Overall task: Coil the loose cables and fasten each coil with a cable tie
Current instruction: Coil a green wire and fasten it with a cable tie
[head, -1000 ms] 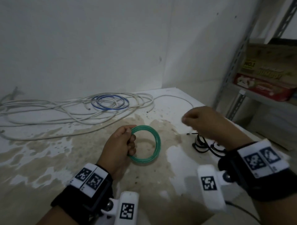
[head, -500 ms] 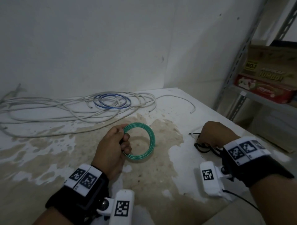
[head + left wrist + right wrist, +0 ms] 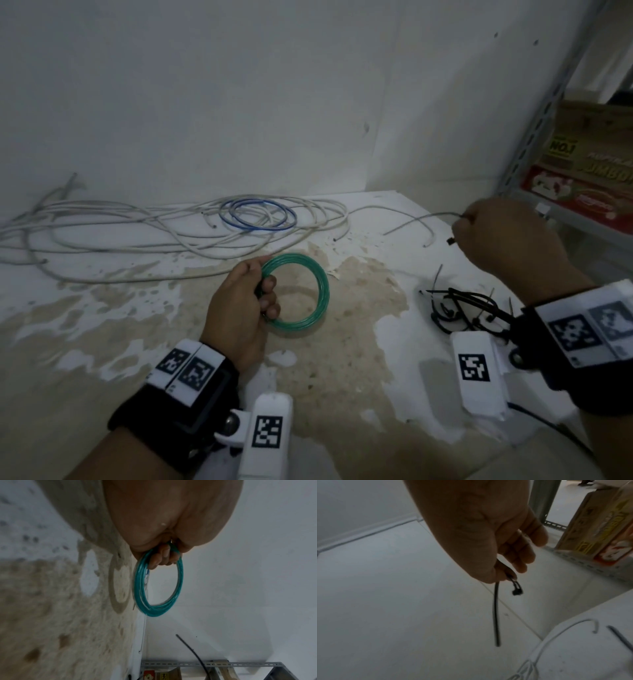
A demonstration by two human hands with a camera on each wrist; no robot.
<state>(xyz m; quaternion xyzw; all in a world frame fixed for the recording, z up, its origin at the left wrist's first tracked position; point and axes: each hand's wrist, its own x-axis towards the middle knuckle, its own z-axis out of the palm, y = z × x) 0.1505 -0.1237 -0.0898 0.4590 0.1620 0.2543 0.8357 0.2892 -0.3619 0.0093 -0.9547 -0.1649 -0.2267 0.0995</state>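
Above table (image 3: 394,342) | left hand (image 3: 239,308) grips green coil (image 3: 308,298) | right hand (image 3: 500,236) pinches cable tie (image 3: 496,615)

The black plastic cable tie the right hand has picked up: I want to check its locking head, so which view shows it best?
The right wrist view: the black plastic cable tie hangs from the right hand, head and tail both clear. The head view shows it thin and blurred. The left wrist view shows only a dark strip.

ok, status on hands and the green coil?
Left hand grips green coil, untied. Right hand pinches one cable tie, lifted. Nothing between them.
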